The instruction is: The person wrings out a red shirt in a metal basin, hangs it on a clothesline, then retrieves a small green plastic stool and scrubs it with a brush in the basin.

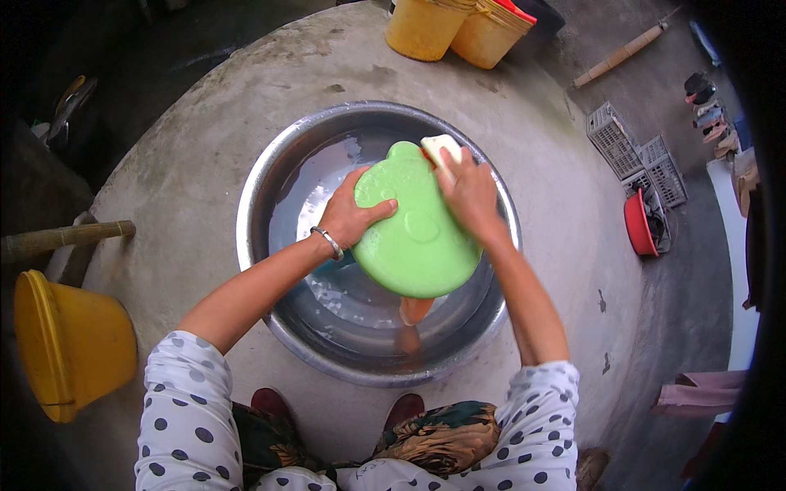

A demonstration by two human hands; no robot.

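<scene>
Above a wide metal basin of water, my left hand grips a green plastic seat by its left edge, thumb on top. The seat has a rounded ear-like bump and a raised oval, like an animal face. An orange leg-like part shows below it, so it looks like a small stool. My right hand holds a white scrubber against the seat's upper right edge. Its underside looks reddish; whether it is a brush or a sponge I cannot tell. Something blue is partly hidden behind my left wrist.
Two yellow buckets stand at the concrete slab's far edge. Another yellow bucket lies tilted at left, below a bamboo pole. Grey plastic crates and a red basin are at right. My shoes are close to the metal basin.
</scene>
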